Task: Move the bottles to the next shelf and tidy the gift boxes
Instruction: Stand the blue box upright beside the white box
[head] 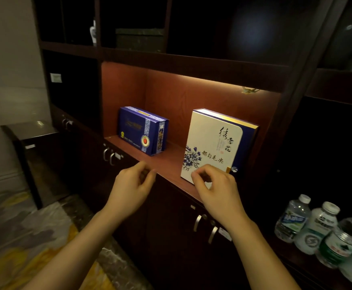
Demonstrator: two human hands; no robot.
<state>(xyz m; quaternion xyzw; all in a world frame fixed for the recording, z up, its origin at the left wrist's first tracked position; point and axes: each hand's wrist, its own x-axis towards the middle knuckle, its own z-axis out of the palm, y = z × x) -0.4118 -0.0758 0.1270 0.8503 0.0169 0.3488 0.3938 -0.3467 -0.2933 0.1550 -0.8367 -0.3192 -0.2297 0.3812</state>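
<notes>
**Two bare hands before the lit shelf, gift boxes upright**

Nearest the camera, the left hand [132, 182] and right hand [213, 184] reach forward side by side with fingers loosely curled and nothing held in either. The right hand overlaps the lower front corner of the tall white gift box with blue flowers and black calligraphy [213, 141]; whether it touches cannot be told. That box stands upright on the right of the lit reddish wooden shelf [168, 162], long axis vertical, printed face turned toward the viewer. Well apart on the left stands the smaller dark blue gift box with a red round seal [142, 130], resting on a long edge, long axis horizontal, front face outward. The clear plastic water bottles with white caps [317, 229] stand clustered upright in the dark compartment to the right. Below the shelf run dark cabinet doors with metal handles [204, 225].
</notes>
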